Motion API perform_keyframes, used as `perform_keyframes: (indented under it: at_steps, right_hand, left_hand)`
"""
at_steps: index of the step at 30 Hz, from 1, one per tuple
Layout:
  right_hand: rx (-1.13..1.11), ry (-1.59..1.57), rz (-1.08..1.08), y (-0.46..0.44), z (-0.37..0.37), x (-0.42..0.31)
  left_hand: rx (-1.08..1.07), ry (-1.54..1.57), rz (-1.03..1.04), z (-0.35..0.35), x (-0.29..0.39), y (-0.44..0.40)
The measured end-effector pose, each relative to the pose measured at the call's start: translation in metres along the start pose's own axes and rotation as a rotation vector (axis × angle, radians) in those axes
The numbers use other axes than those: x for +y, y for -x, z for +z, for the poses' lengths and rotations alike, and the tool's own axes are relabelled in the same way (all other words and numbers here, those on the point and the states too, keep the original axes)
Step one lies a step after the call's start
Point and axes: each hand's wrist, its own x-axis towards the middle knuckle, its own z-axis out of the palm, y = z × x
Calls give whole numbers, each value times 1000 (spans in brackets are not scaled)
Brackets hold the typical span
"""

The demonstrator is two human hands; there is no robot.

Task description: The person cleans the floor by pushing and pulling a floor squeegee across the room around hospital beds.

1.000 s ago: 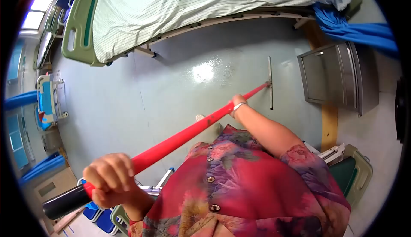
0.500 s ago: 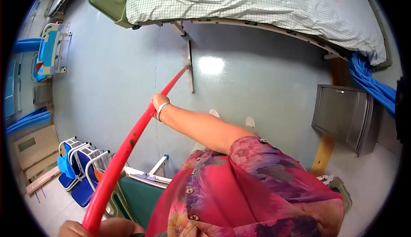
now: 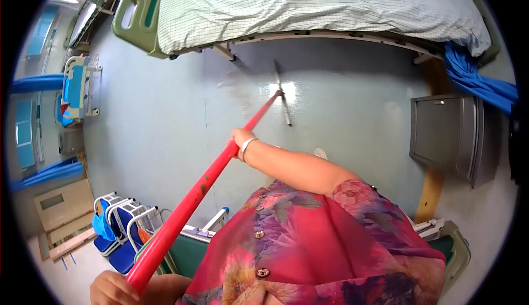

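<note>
A long red-handled floor mop (image 3: 190, 203) slants across the view. Its narrow, dark, bar-like head (image 3: 284, 106) lies on the floor beside a bright reflection. Partway down the handle, my right hand (image 3: 241, 139), with a pale bracelet at the wrist, is wrapped round the pole. At the lower left, my left hand (image 3: 113, 289) is closed round the thick upper end, partly cut off by the frame edge. Dark scuffs mark the red pole between my hands.
A bed (image 3: 308, 7) with checked sheets and a green end board (image 3: 140, 18) stands ahead. To the right is a grey cabinet (image 3: 441, 131) near a blue curtain (image 3: 474, 76). Folded blue chairs (image 3: 118, 228) stand at left. Behind me is another bed's frame (image 3: 212, 222).
The mop head has swung right along the floor and turned at a slant, leaving faint streaks on its left. Both hands have moved right with the handle, still gripping it.
</note>
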Motion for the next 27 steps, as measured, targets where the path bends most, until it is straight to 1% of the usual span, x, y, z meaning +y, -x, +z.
perform_keyframes:
  at_steps: [1, 3, 4, 5, 7, 8, 9, 10, 11, 13, 14, 15, 18, 21, 23, 24, 25, 27]
  right_hand:
    - [8, 7, -64, 9, -19, -10]
    - [106, -168, -122, 19, -51, -27]
    - [99, -203, -159, 25, -71, -35]
    - [95, -232, -192, 35, -92, -43]
    - [46, -337, -271, 40, -139, -61]
    - [118, -389, -351, 43, -161, -72]
    - [155, -470, -332, 49, -188, -86]
    - [148, -538, -322, 45, -219, -97]
    - [151, -569, -371, 52, -247, -106]
    - [289, -621, -360, 52, -306, -119]
    - [334, -595, -372, 56, -331, -120]
    - [408, -645, -361, 59, -352, -121]
    - [482, -741, -335, 70, -403, -111]
    - [520, -759, -335, 75, -440, -92]
    - [543, -861, -298, 57, -470, -80]
    - [613, -863, -302, 66, -469, -78]
    - [612, -862, -303, 62, -475, -81]
    - [559, -869, -213, 57, -487, -89]
  left_hand:
    - [0, 90, 7, 4, -7, 2]
    - [-130, 175, 15, 10, -17, 5]
    - [-130, 219, -37, 19, -17, 6]
    - [-137, 235, -37, 26, -19, 5]
    - [-217, 271, -95, 38, -31, 4]
    - [-553, 359, -142, 15, -46, -1]
    - [-677, 455, -138, 25, -64, -5]
    - [-634, 390, -155, 45, -76, -5]
    - [-491, 327, -181, 64, -86, 2]
    - [-332, 404, -208, 102, -98, 3]
    - [-314, 574, -219, 114, -100, -1]
    - [-299, 653, -215, 125, -103, -5]
    - [-316, 669, -291, 157, -118, -10]
    - [-314, 709, -290, 189, -134, -11]
    - [-258, 758, -391, 212, -141, -8]
    - [-289, 736, -421, 223, -143, -8]
    - [-319, 714, -449, 234, -145, -9]
    - [-230, 695, -498, 247, -142, -15]
